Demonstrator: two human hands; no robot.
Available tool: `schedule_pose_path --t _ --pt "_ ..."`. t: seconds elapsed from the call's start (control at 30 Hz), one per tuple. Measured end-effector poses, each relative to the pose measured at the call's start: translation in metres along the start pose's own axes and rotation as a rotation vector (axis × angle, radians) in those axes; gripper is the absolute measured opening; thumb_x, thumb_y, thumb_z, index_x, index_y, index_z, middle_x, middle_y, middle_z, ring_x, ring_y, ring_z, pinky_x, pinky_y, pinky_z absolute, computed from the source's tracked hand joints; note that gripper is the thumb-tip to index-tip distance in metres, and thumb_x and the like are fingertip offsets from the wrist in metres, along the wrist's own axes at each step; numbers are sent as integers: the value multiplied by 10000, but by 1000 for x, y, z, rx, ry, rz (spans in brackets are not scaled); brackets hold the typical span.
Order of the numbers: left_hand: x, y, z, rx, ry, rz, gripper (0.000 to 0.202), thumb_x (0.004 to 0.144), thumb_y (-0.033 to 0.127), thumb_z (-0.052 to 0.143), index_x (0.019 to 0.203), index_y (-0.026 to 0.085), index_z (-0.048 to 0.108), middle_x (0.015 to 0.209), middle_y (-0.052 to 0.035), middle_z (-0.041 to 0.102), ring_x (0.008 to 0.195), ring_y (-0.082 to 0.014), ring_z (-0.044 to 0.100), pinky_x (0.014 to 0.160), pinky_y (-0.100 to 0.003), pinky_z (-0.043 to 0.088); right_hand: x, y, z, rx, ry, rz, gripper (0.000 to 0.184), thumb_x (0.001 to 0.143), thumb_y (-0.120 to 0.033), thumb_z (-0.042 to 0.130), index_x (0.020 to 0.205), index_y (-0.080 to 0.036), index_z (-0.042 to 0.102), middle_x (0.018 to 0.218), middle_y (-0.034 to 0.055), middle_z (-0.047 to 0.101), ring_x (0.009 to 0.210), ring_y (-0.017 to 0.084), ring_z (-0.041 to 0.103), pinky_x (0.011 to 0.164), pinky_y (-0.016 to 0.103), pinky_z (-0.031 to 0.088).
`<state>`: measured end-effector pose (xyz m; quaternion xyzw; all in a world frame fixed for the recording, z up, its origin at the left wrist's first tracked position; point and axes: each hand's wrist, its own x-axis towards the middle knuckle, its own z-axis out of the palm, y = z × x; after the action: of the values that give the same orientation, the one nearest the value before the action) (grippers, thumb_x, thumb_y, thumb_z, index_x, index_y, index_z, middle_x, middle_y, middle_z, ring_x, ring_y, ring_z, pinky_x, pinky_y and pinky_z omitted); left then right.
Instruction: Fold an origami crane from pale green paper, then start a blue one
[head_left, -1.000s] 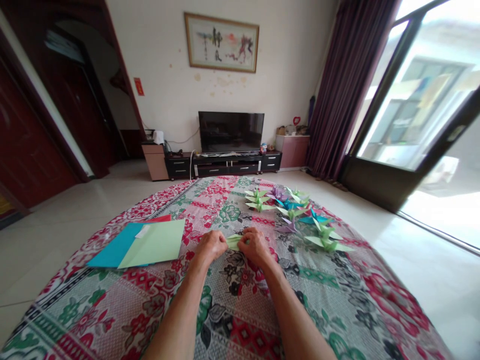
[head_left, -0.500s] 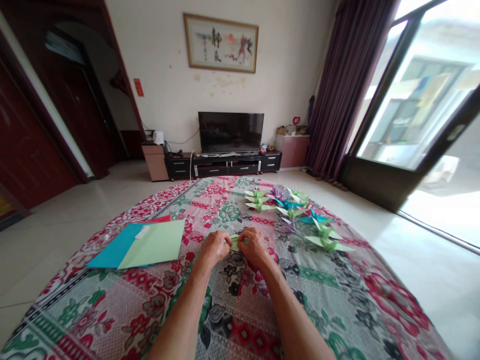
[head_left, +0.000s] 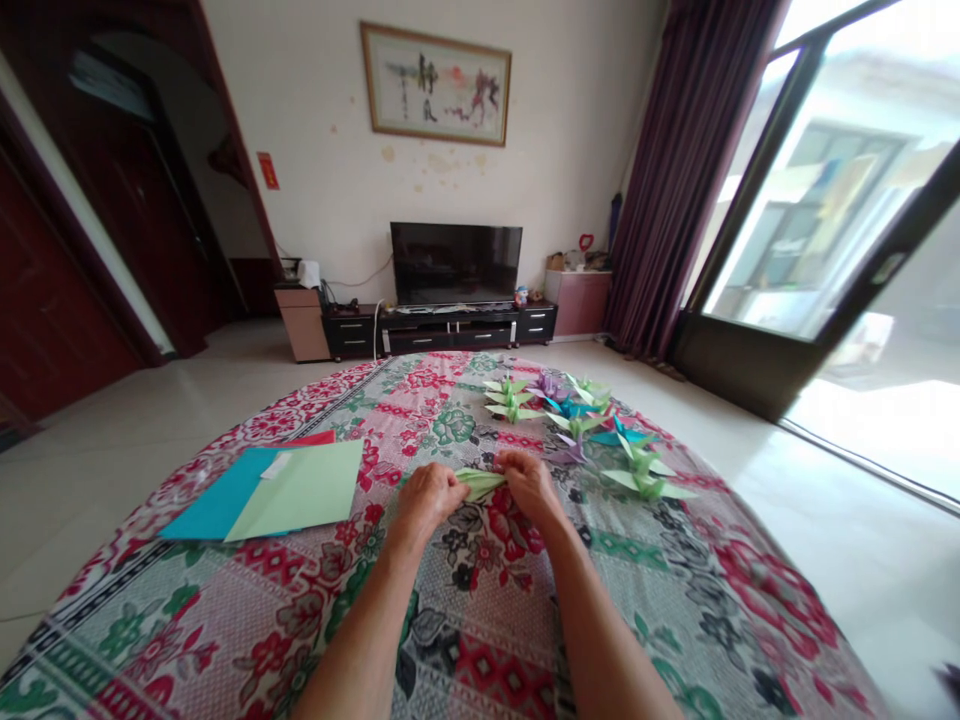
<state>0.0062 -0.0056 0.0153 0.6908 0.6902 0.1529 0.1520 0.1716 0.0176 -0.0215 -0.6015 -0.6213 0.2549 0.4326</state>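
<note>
View from a head camera, looking down 2 bare forearms onto a round table under a flowered cloth (head_left: 487, 640).

Well left of the fold, a loose stack of flat sheets (head_left: 300, 490) lies on the cloth: pale green on top, blue under it, and a red corner showing at the back.

The left hand (head_left: 427, 497) rests knuckles-up on the cloth. Its fingers are curled in tight and pinch the left end of the fold.

The fold (head_left: 480, 482) is a small, narrow piece of pale green paper, already creased into a slim pointed shape. It sits low over the cloth between the 2 hands. Its long axis runs left to right, almost level, so each end points into 1 hand.

The right hand (head_left: 529, 480) touches the fold's right end, fingertips closed on it in a narrow pinch. It sits slightly farther from the camera than the left hand. Both hands are equally close to the fold, 1 at each end.

Right of the fold and behind it, about 10 paper cranes (head_left: 585, 430) stand in a loose row, green, teal and purple.

Far behind the fold, a dark TV (head_left: 455, 263) stands against the wall.
</note>
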Motion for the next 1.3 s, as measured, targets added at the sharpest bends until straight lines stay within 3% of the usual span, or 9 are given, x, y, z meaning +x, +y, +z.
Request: schedule_pose_path --t 0.07,0.2,0.47,0.8,1.03,1.3 --pt "0 -1 0 1 -5 10 200 714 377 572 709 235 712 767 -60 699 750 -170 618 629 -227 384 1 6 -10 25 24 14 317 669 -92 380 765 -157 674 748 24 672 712 147 620 708 248 471" --pt "1 -3 1 4 4 35 226 721 403 564 683 229 702 749 -53 695 730 -166 614 609 -226 374 -1 8 -21 1 -71 -117 325 620 -62 396 710 -180 686 892 15 685 874 145 621 832 265 456" --pt "1 -3 2 18 7 34 230 725 395 554 692 221 700 742 -53 699 735 -173 618 590 -231 362 -5 -1 -22 -96 -189 -274 363 636 -39 423 778 -195 718 1039 33 643 955 135 589 910 271 415" --pt "-1 1 -1 65 -17 10 256 751 410 530 716 224 702 786 -64 708 771 -172 628 632 -225 394 -5 -4 -18 -274 -242 -272 319 646 -55 487 750 -218 740 1044 34 642 939 155 598 896 251 420" --pt "-2 2 0 57 12 -3 248 737 429 551 744 233 702 845 -69 706 813 -182 628 667 -239 405 -6 -5 -16 -289 -211 -293 198 713 -173 546 751 -202 737 997 54 650 883 162 606 827 246 440" --pt "0 2 3 43 14 -24 231 728 427 566 727 243 705 809 -70 707 793 -189 633 637 -246 400 -2 0 -16 -255 -244 -311 249 668 -67 515 696 -197 726 988 35 656 916 156 594 860 240 415"
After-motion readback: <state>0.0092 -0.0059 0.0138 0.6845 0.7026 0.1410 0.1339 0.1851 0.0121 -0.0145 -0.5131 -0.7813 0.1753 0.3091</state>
